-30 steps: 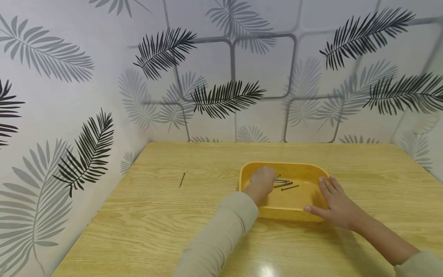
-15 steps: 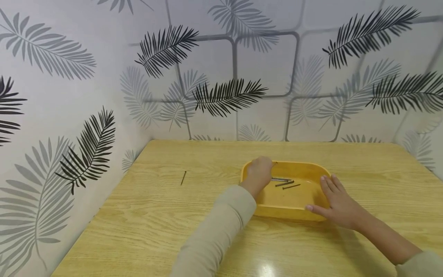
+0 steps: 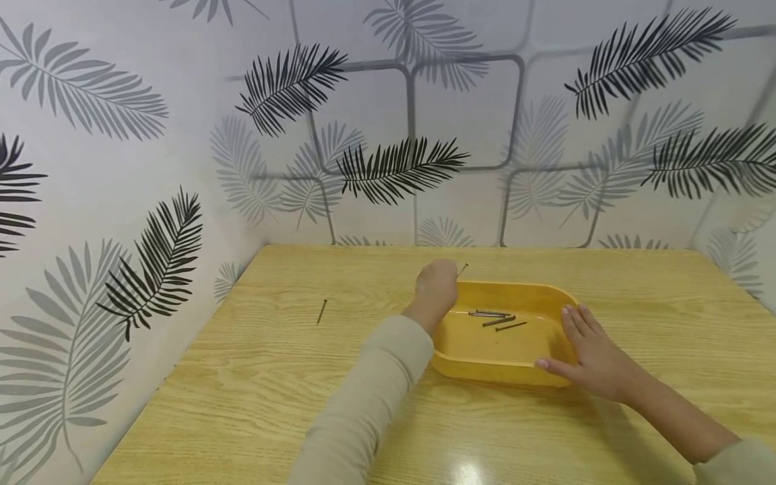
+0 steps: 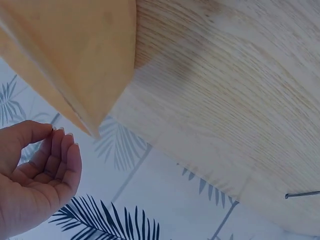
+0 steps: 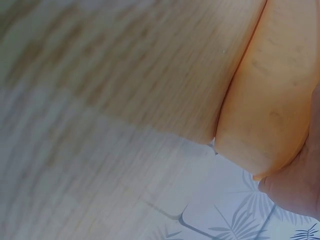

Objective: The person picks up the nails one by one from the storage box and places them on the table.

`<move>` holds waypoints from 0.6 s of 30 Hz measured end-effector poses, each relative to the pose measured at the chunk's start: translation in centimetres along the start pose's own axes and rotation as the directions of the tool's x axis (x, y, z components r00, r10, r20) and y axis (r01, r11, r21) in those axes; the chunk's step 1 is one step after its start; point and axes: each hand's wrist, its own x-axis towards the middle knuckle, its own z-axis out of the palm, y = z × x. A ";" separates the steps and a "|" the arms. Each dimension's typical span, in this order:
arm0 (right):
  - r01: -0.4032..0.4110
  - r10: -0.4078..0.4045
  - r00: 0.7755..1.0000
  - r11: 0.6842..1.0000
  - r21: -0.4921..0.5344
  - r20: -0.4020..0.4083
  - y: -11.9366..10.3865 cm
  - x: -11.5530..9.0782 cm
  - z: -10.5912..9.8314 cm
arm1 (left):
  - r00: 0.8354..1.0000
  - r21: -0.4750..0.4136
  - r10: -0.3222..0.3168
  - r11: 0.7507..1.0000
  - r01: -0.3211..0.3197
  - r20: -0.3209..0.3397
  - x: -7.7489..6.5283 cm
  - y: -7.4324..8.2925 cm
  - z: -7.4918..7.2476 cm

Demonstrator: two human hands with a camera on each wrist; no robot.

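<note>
My left hand (image 3: 438, 286) pinches a nail (image 3: 463, 269) above the far left corner of a yellow tray (image 3: 485, 370). In the left wrist view, that hand (image 4: 42, 175) has thumb and fingertips together beside the tray's wall (image 4: 95, 60), and the nail is almost hidden. Several dark nails (image 3: 499, 320) lie on the tray's floor. At the tray's right end, my right hand (image 3: 591, 357) rests on the rim, thumb on the near side and fingers stretched along the right wall. The right wrist view shows only part of that hand (image 5: 295, 187) against the tray.
One nail (image 3: 322, 312) lies alone on the wooden table (image 3: 254, 391), left of the tray. It also shows in the left wrist view as a nail (image 4: 302, 194) near the table's edge. A patterned wall (image 3: 376, 222) stands behind the table.
My left hand has risen out of the tray and moved left and away, taking a nail with it. The right hand has stayed on the tray's right end.
</note>
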 end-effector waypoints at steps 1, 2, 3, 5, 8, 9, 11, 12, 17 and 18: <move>0.003 -0.003 1.000 1.000 -0.003 -0.001 0.0 0.0 0.0 | 1.000 -0.020 -0.010 1.000 0.010 0.001 0.1 -0.3 -0.1; 0.006 -0.006 1.000 1.000 -0.003 -0.003 0.0 0.0 0.0 | 1.000 -0.031 -0.012 0.999 0.012 0.002 0.1 -0.5 -0.1; 0.006 -0.006 1.000 1.000 -0.003 -0.003 0.0 0.0 0.0 | 1.000 -0.037 -0.018 0.999 0.018 -0.001 0.2 -0.8 -0.2; 0.006 -0.006 1.000 1.000 -0.002 -0.004 0.0 0.0 0.0 | 1.000 -0.054 -0.030 0.998 0.030 -0.007 0.2 -1.3 -0.2; 0.002 -0.002 1.000 1.000 0.002 -0.001 0.0 -0.1 -0.1 | 0.999 -0.088 -0.051 0.995 0.050 -0.007 0.3 -2.2 -0.2; 0.002 -0.002 1.000 1.000 0.001 0.000 0.0 -0.1 0.0 | 0.998 -0.100 -0.061 0.993 0.059 -0.008 0.3 -2.4 -0.1; 0.002 -0.002 1.000 1.000 -0.001 -0.001 0.0 0.0 0.0 | 0.997 -0.118 -0.076 0.990 0.075 -0.005 0.4 -2.9 -0.1; 0.001 -0.001 1.000 1.000 -0.002 -0.001 0.0 -0.1 0.0 | 0.996 -0.123 -0.083 0.989 0.082 -0.007 0.5 -3.1 0.0; 0.003 -0.003 1.000 1.000 -0.010 -0.006 0.0 0.0 0.0 | 0.994 -0.124 -0.111 0.986 0.111 0.003 0.7 -4.1 0.3; 0.003 -0.003 1.000 1.000 -0.010 -0.006 0.0 0.0 0.0 | 0.993 -0.126 -0.118 0.985 0.118 0.006 0.7 -4.3 0.4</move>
